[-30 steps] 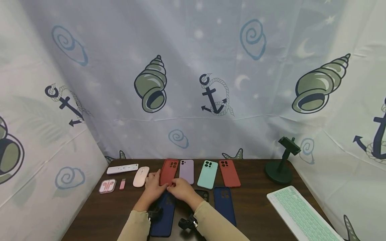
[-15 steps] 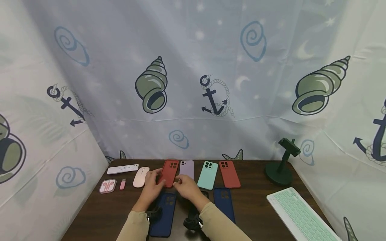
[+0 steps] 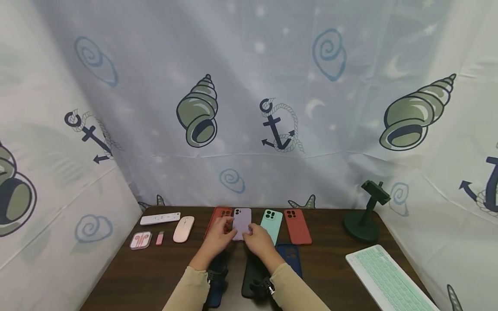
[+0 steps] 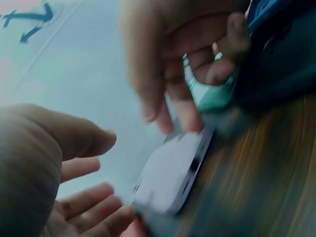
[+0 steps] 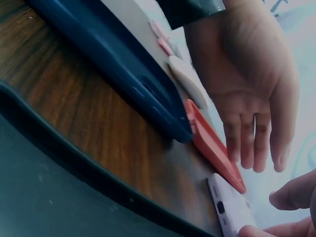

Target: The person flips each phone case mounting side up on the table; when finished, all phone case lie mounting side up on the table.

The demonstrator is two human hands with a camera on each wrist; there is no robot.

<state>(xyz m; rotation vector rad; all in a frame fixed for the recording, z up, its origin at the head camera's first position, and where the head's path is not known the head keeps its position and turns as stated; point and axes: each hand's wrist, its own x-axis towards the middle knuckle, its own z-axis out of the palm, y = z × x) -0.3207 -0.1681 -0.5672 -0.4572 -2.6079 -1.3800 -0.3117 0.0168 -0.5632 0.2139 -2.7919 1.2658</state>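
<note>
A lilac phone case (image 3: 242, 218) lies on the table with its camera cutouts at the far end. My left hand (image 3: 216, 238) is beside its left edge, thumb and fingers spread apart. From the right, my right hand (image 3: 260, 242) reaches its near right corner. In the left wrist view a fingertip of the right hand meets the end of the lilac case (image 4: 168, 173), while other fingers bend loosely. A red phone case (image 3: 217, 214) lies partly behind my left hand. Under my wrists are a dark blue case (image 3: 215, 298) and a black case (image 3: 249, 274).
To the right lie a mint case (image 3: 271, 221), another red case (image 3: 297, 226) and a second blue case (image 3: 291, 255). A green stand (image 3: 362, 224) and a keyboard (image 3: 391, 276) are farther right. Remote (image 3: 160, 218), mouse (image 3: 183, 229), earphone box (image 3: 140, 240) and pink stick (image 3: 160, 238) sit left.
Both hands have shifted right, from around the left red case to the lilac case. The red case has been let go and stays at the back.
</note>
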